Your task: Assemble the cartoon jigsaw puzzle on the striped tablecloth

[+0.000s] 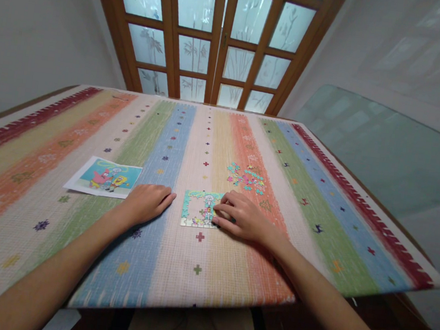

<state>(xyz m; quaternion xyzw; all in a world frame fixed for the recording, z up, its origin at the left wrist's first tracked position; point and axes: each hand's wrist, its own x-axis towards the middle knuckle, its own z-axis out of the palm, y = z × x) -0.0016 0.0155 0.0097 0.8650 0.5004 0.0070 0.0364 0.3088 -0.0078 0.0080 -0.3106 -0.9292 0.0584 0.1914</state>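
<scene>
A partly assembled jigsaw puzzle (189, 221) lies flat on the striped tablecloth, its frame mostly joined and a cartoon figure in the middle. A gap shows the cloth inside its left half. My right hand (242, 215) covers the puzzle's right side, fingers bent and apart, fingertips touching the pieces. Whether a small piece is under them is hidden. To the left of the puzzle, my left hand (147, 204) rests on the cloth with nothing seen in it, thumb stretched out. Beside it lies a printed cartoon picture (105, 177), its right corner close to the hand.
Several loose puzzle pieces (246, 178) lie in a scattered pile beyond my right hand. The striped tablecloth (206, 147) covers the wide table. A glass-paned wooden door (222, 38) stands behind it, and a pale glass panel (389, 147) leans at the right wall.
</scene>
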